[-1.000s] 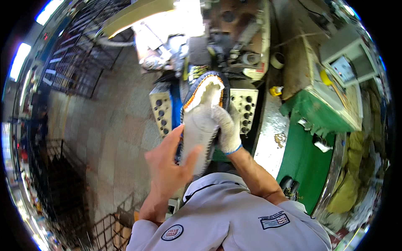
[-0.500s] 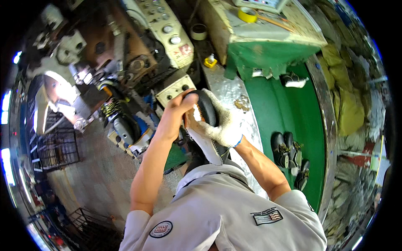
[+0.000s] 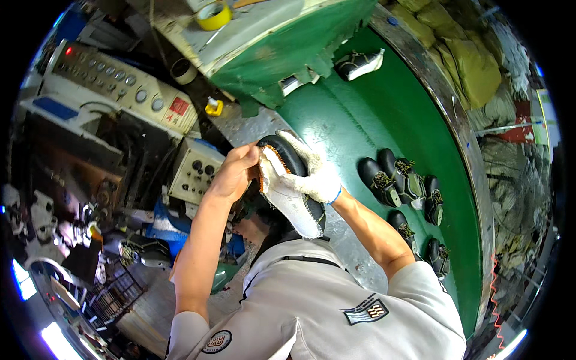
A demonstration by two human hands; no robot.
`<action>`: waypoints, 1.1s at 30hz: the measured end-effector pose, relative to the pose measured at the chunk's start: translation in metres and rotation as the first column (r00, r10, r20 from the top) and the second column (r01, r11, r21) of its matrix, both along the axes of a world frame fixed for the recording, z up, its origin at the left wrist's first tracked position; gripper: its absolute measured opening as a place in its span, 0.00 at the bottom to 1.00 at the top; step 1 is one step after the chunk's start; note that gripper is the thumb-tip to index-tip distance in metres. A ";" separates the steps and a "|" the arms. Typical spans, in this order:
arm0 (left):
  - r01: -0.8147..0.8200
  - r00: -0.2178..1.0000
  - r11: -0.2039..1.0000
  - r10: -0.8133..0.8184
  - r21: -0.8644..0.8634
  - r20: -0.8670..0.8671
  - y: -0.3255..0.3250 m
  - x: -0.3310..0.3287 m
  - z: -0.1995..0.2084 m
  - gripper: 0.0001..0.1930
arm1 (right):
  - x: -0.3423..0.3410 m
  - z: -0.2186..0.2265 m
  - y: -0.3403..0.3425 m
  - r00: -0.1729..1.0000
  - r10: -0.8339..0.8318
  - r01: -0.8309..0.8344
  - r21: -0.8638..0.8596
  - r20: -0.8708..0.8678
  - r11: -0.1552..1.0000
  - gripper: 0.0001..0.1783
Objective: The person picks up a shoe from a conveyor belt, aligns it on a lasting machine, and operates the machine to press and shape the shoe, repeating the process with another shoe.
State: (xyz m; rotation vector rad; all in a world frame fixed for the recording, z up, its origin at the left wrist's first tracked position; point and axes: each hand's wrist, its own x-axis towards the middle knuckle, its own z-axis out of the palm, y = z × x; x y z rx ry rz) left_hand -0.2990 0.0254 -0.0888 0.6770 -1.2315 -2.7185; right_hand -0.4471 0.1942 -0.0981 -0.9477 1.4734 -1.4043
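In front of my waist I hold an unsoled shoe (image 3: 292, 202), its white underside turned up and its rounded toe pointing away from me. Black upper material wraps round the toe, and orange stitching runs along the edge. My bare left hand (image 3: 231, 174) pinches the shoe's left edge near the toe. My right hand (image 3: 315, 174), in a white knit glove, is closed round the right side, its thumb lying across the underside.
Several black shoes (image 3: 411, 186) with patterned laces stand on the green bench (image 3: 336, 126) to the right. A control panel (image 3: 141, 96) with dials is at the left. Yellow tape (image 3: 213, 16) lies on the cabinet, and a small yellow bottle (image 3: 213, 107) stands below it.
My view has swung right, so more of the green bench and its shoes show. My left hand has moved off the top of the toe to the shoe's left edge. The right hand keeps its hold.
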 end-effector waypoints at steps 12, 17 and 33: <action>0.058 0.875 0.922 0.138 -0.383 0.464 0.012 -0.117 -0.105 0.28 | -0.182 -0.096 0.005 0.968 -0.058 0.174 0.481 -0.246 0.859 0.50; 0.112 0.775 0.926 0.145 -0.359 0.615 0.016 -0.032 -0.152 0.23 | -0.322 -0.191 -0.023 0.828 0.072 0.448 0.735 -0.555 0.510 0.61; -0.172 0.607 0.938 0.341 -0.300 0.718 0.090 0.118 -0.134 0.14 | -0.328 -0.239 -0.022 0.444 -0.384 0.555 0.088 0.810 0.827 0.25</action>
